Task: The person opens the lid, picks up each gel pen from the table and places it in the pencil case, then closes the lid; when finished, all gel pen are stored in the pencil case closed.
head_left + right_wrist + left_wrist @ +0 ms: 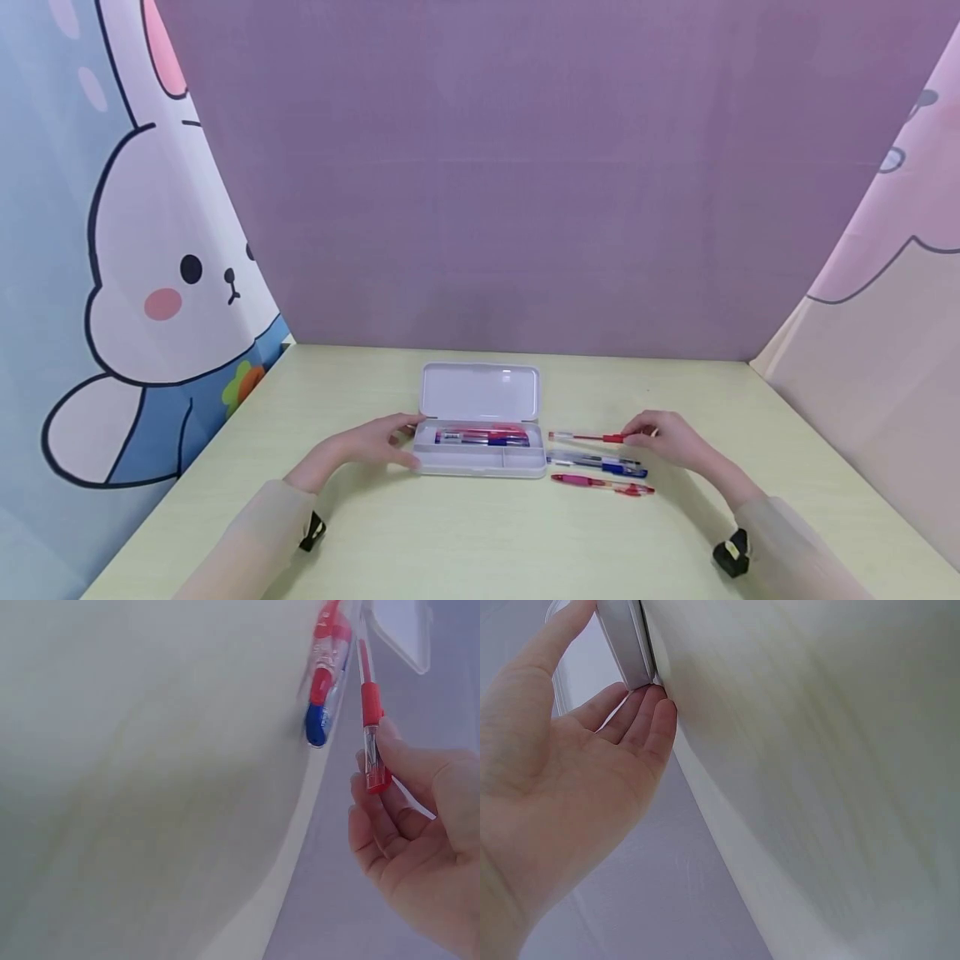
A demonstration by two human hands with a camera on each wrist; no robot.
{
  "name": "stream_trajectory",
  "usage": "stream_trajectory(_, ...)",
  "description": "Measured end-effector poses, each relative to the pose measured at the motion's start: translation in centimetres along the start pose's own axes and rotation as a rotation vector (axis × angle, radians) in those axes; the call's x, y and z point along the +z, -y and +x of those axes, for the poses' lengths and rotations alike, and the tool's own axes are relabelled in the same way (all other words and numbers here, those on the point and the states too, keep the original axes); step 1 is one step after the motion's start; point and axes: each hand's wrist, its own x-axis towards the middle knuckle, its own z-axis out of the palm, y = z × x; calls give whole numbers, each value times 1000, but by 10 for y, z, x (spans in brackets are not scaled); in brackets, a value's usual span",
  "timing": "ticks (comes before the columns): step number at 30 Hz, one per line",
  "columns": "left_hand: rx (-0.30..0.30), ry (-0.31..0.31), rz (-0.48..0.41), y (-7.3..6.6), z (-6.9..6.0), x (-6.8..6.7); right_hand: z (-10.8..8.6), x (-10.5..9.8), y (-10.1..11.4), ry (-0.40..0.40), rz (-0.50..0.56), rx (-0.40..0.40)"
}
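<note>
An open white pencil case (pixel 457 461) lies on the table with its lid raised at the back; red and blue pens (pixel 487 437) fill its rear compartment. My left hand (pixel 372 442) touches the case's left end, thumb and fingers spread at its corners; the left wrist view shows the fingertips of that hand (pixel 585 765) against the case's end wall (pixel 626 641). To the right of the case, my right hand (pixel 672 439) pinches a clear pen with a red grip (pixel 592 437). In the right wrist view, the right hand (pixel 420 817) holds this red pen (pixel 370 705) near its red end.
Pens with blue parts (pixel 600 463) and a pink-and-red pen (pixel 600 484) lie right of the case, in front of the held pen. A purple panel (pixel 480 183) stands behind the pale table (pixel 480 542); printed curtains (pixel 172 250) hang at both sides.
</note>
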Motion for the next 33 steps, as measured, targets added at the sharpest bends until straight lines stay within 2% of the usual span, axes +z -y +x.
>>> stream_trajectory(5,-8,-6,19,2,1,1,2,-3,6,-16,7,19)
stream_trajectory(28,11,-4,0,2,1,0,24,7,34,-84,61,-61)
stream_trajectory(33,9,-4,6,1,2,1,29,10,41,-88,70,-52)
